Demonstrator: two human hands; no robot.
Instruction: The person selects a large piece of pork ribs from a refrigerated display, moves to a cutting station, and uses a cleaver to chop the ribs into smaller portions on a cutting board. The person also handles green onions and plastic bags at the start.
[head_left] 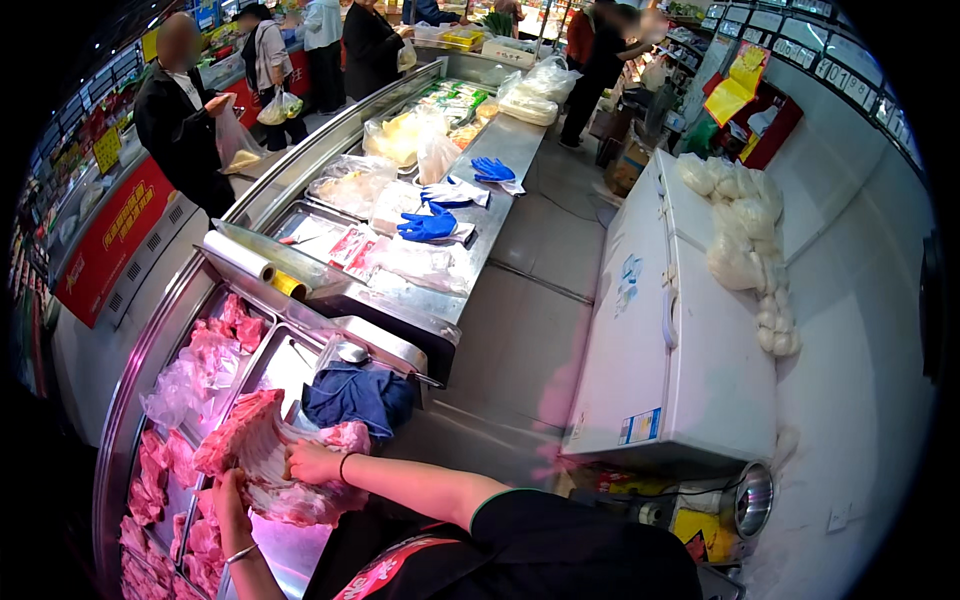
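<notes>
A large slab of raw ribs [262,452] lies over the metal trays in front of me, its bone side facing up. My right hand [314,463], a dark band at its wrist, presses on the slab's inner side with its fingers curled into the meat. At the slab's near left edge my left hand [229,494] grips the meat, and a bracelet circles that wrist. Part of the left fingers is hidden against the ribs. A dark blue cloth [358,397] is bunched just beyond the slab, beside a metal scoop [350,352].
Cut meat [150,478] fills the trays on the left. Past a plastic film roll [238,254], a steel counter [490,225] carries blue-coated gloves [428,224] and bagged goods. A white chest freezer [640,330] stands right. One person [180,120] stands across the counter.
</notes>
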